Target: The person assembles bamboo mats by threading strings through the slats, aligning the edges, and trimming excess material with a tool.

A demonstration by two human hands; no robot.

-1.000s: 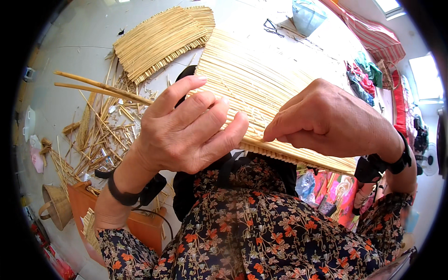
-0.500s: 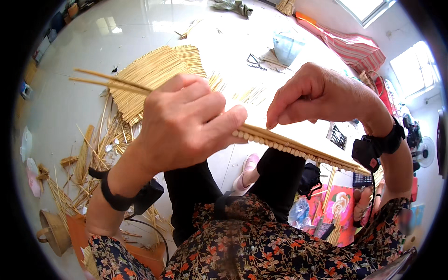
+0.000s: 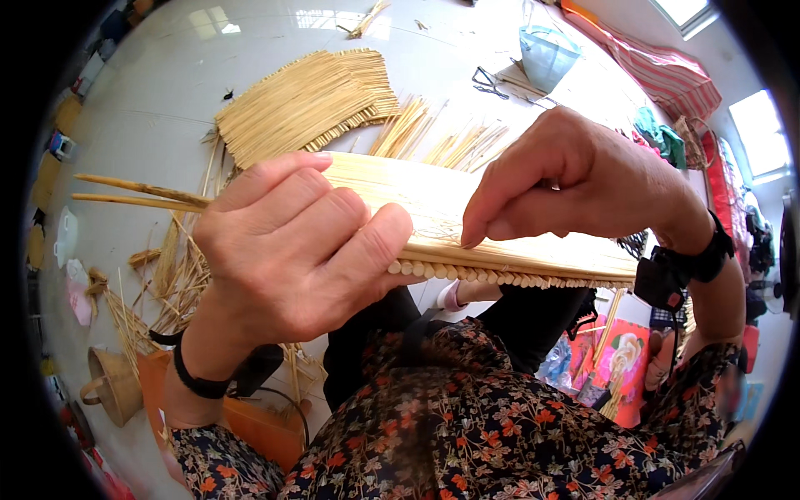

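Observation:
My left hand (image 3: 292, 250) is closed around the near left edge of a pale woven straw mat (image 3: 392, 187), held above my lap. Two straw stalks (image 3: 150, 191) stick out past this hand to the left. Along the mat's near edge runs a row of rounded cut straw ends (image 3: 467, 273). My right hand (image 3: 542, 192) has its thumb and forefinger pinched together at the top of that edge, right of the left hand. Whatever lies between those fingertips is too small or hidden to tell.
Beyond my hands, finished straw mats (image 3: 292, 108) lie stacked on the floor beside loose straw (image 3: 404, 129). A light blue bucket (image 3: 550, 62) stands farther right. Straw scraps (image 3: 179, 279) and a woven basket (image 3: 117, 387) are at the left; a flowered red sheet (image 3: 625, 358) is at lower right.
The mat has tipped, so more of its upper face shows. Both hands have shifted slightly left in view, the left also lower. The room has shifted as my head moved.

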